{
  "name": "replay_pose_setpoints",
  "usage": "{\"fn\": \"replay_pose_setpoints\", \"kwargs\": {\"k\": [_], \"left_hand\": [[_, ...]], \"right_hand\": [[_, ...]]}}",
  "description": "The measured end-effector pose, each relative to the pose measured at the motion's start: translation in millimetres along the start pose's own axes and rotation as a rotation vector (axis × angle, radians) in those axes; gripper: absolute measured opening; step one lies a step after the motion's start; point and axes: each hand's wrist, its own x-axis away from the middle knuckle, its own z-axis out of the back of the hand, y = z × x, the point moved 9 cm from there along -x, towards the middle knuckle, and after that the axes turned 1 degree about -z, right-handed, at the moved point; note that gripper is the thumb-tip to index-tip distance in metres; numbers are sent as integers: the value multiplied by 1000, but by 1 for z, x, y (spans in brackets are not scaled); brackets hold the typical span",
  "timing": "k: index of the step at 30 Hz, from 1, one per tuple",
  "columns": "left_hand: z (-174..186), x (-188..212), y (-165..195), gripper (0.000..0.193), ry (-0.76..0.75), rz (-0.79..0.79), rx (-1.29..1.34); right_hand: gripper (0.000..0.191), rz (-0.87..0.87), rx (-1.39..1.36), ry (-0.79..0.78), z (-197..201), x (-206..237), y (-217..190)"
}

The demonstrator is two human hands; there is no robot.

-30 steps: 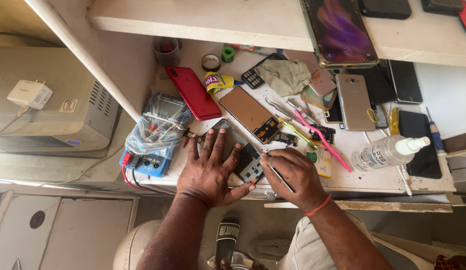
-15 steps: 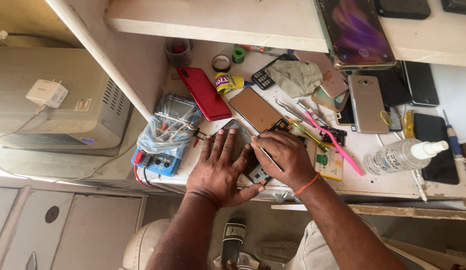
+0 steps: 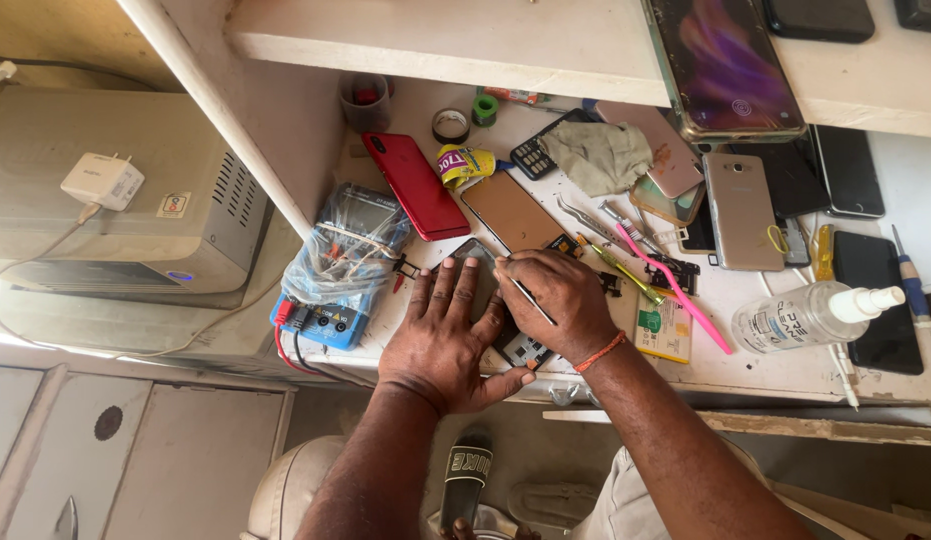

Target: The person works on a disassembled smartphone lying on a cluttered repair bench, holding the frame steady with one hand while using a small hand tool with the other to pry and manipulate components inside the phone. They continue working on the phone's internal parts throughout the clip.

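Note:
My left hand (image 3: 443,335) lies flat, fingers spread, pressing down on a dark opened phone (image 3: 520,347) at the front edge of the white workbench (image 3: 785,370). My right hand (image 3: 557,298) is closed around a thin metal tool (image 3: 533,302), its tip down on the phone next to my left fingers. Most of the phone is hidden under both hands. A brown phone back (image 3: 510,212) lies just behind my right hand, and a red phone (image 3: 415,185) sits to its left.
A multimeter in a plastic bag (image 3: 337,262) sits at the left edge. Tweezers (image 3: 583,218), a pink tool (image 3: 671,288), a spray bottle (image 3: 813,315), a cloth (image 3: 597,156), tape rolls and several phones crowd the bench. A shelf (image 3: 465,40) overhangs the back. A grey box (image 3: 175,215) stands on the left.
My right hand has moved left and up with the tool, now working close against my left fingers on the phone. My left hand stays pressed flat.

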Motion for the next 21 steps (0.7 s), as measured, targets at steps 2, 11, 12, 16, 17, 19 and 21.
{"fn": "replay_pose_setpoints", "kwargs": {"k": [2,11,12,16,17,19,21], "left_hand": [[0,1,-1,97,-5,3,-5],[1,1,-2,98,0,-1,-7],[1,1,-2,98,5,-3,-8],[0,3,-2,96,-9,-25,7],[-3,4,-1,95,-34,-51,3],[-8,6,-1,93,-82,-101,-6],[-9,8,-2,90,-88,-121,-34]], "right_hand": [[12,-3,5,1,-1,0,0],[14,17,18,-7,-3,0,-1],[15,16,19,-9,-3,0,-2],[16,20,-11,57,7,1,-9],[16,9,-43,98,13,3,-10],[16,-3,-47,164,25,3,-14],[16,-17,18,212,38,5,-18]]}}
